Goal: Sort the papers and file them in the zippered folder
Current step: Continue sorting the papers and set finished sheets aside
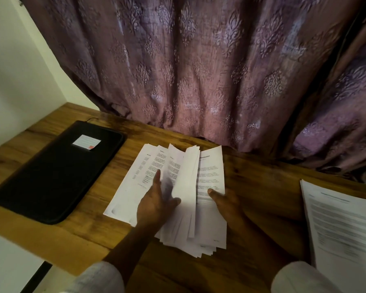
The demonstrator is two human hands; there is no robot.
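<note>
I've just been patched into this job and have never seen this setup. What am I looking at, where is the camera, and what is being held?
There is no machine here: a person works with bare hands. The single picture comes from a camera worn on the head, looking forward and down. The left hand and the right hand both hold the fanned papers, which rest partly on a wooden table. To the left lies a black zippered folder, flat and apparently closed, with a small label on it. To the right lies a second paper stack. A purple curtain hangs behind.
</note>
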